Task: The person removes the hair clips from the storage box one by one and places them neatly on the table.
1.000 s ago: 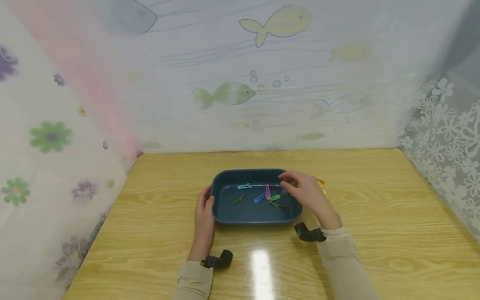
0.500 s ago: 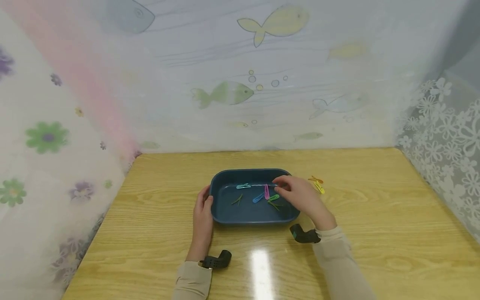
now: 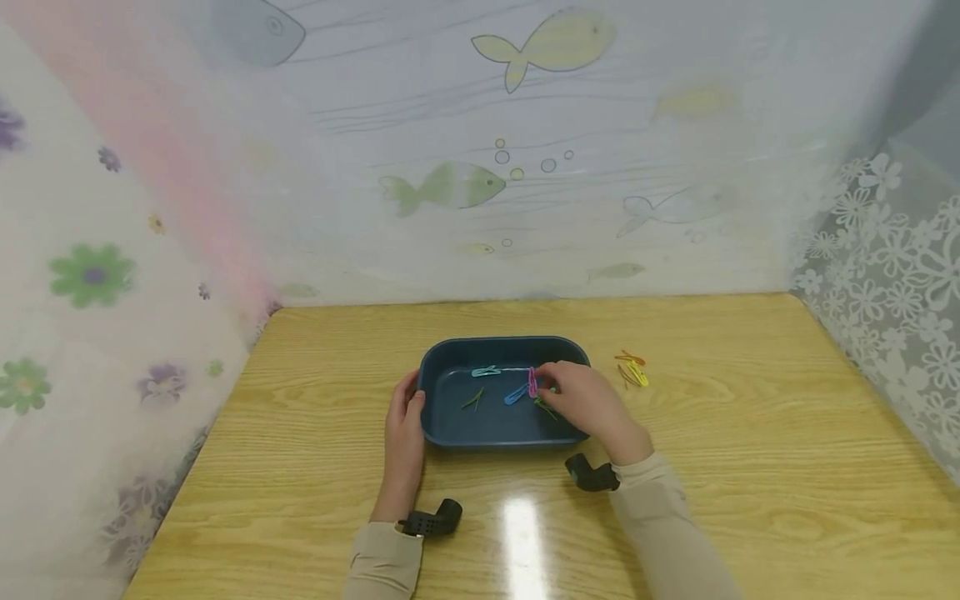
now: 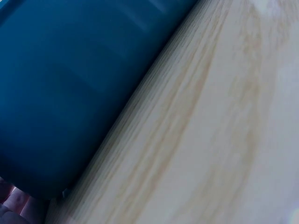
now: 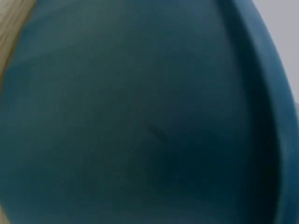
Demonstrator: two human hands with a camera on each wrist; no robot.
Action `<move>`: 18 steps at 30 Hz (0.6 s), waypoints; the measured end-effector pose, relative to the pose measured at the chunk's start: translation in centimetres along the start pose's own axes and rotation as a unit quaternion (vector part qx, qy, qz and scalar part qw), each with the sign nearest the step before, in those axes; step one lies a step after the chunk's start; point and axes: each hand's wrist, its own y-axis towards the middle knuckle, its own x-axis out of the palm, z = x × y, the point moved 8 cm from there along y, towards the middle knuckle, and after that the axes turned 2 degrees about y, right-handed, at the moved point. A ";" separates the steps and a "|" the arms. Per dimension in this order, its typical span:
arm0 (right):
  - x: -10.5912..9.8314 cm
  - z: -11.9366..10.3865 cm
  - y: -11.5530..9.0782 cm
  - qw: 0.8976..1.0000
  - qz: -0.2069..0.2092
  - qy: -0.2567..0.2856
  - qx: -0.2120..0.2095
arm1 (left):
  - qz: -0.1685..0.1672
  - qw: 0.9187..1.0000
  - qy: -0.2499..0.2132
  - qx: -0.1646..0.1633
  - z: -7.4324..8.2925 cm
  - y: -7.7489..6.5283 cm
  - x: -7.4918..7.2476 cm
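In the head view, a dark blue plastic basin (image 3: 487, 437) stands on the table. My left hand (image 3: 403, 433) holds its left end, thumb by the rim and fingers along the outer wall. My right hand (image 3: 592, 404) reaches over the right rim, index finger and thumb apart beside a pink hair clip (image 3: 532, 382). Partly hidden by these fingers is a green clip (image 3: 553, 389). A blue clip (image 3: 516, 394), a light blue clip (image 3: 486, 372) and an olive-green clip (image 3: 473, 400) lie in the basin. Another olive-green clip (image 3: 546, 408) is under the right hand.
Right of the basin, a yellow clip (image 3: 638, 373) and orange-brown clips (image 3: 628, 357) lie on the wooden table (image 3: 750, 433). A printed curtain (image 3: 420, 250) hangs behind the table. Both wrist views are mostly filled by the basin's outer wall (image 5: 117, 116).
My right hand has moved left and down into the basin, from the right rim to the pink clip. The clips on the table are uncovered. My left hand stays on the basin.
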 end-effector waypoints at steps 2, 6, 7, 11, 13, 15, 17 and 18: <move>0.3 -0.1 0.0 1.000 -0.004 -0.018 0.005 | 0.000 1.000 -0.001 0.000 0.0 0.0 0.0; 0.8 -0.4 0.1 0.999 -0.013 -0.044 0.011 | -0.001 1.000 -0.003 -0.002 -0.1 0.0 -0.1; 0.9 -0.5 0.1 0.999 -0.014 -0.047 0.012 | 0.000 1.000 -0.004 -0.004 -0.1 0.0 -0.1; 1.4 -0.7 0.0 0.999 -0.020 -0.043 0.018 | 0.002 1.000 -0.008 -0.004 -0.1 0.0 -0.1; 1.7 -0.8 0.0 0.999 -0.020 -0.047 0.016 | 0.003 1.000 -0.008 -0.003 -0.1 0.1 -0.1; 2.0 -0.9 -0.1 0.999 -0.018 -0.050 0.013 | 0.002 1.000 -0.008 -0.001 -0.1 0.1 -0.1; 2.1 -0.9 -0.2 0.998 -0.011 -0.056 0.010 | 0.001 1.000 -0.009 0.003 -0.1 0.1 -0.1; 2.1 -1.0 -0.2 0.998 -0.007 -0.060 0.008 | 0.000 1.000 -0.008 0.003 -0.1 0.1 -0.1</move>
